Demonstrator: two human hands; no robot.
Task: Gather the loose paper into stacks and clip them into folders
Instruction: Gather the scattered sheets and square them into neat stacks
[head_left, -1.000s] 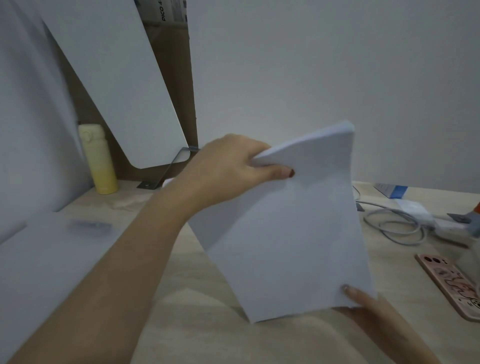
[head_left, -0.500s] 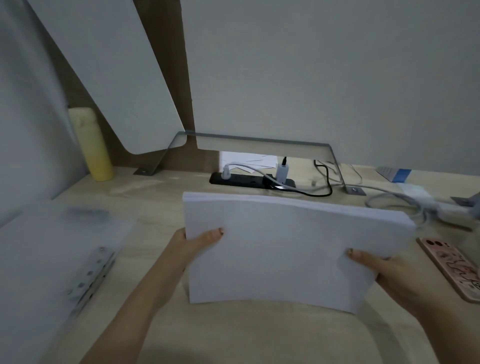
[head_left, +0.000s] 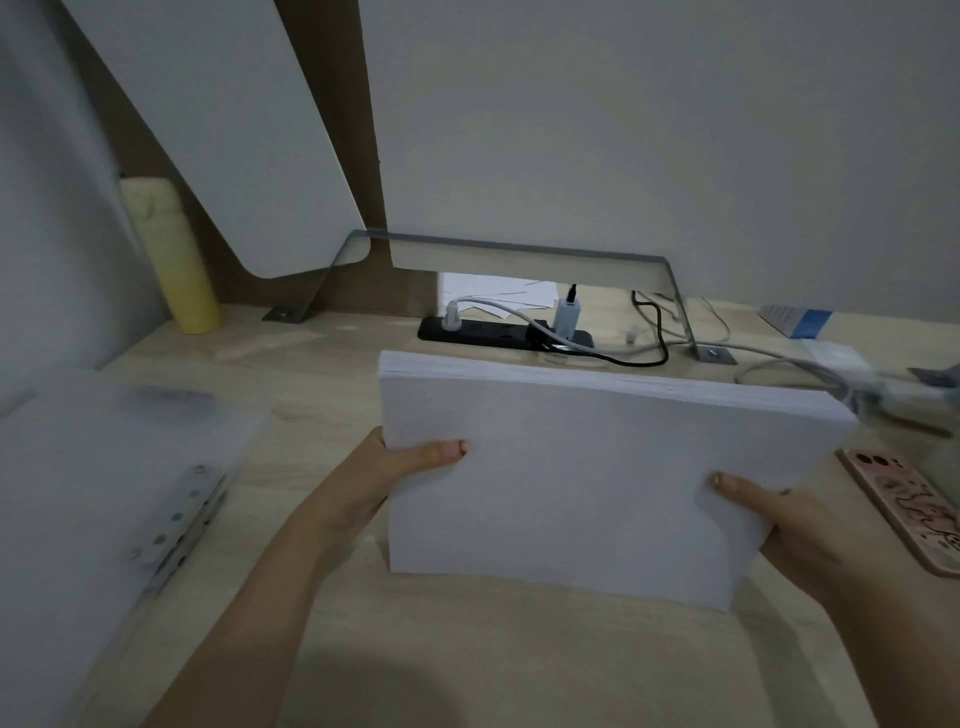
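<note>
Head view: at far left a translucent plastic folder (head_left: 104, 467) with a metal clip strip lies flat on the pale wooden worktop (head_left: 467, 660), with a yellow cylindrical bottle (head_left: 174, 260) standing behind it. The left hand (head_left: 384, 473) pinches the left edge of a thick stack of white paper (head_left: 571, 483), held upright at the worktop's middle. The right hand (head_left: 800, 530) pinches its right edge. Each hand's thumb lies on the front sheet; the other fingers are hidden behind. A pink-cased phone (head_left: 904, 512) lies at right.
</note>
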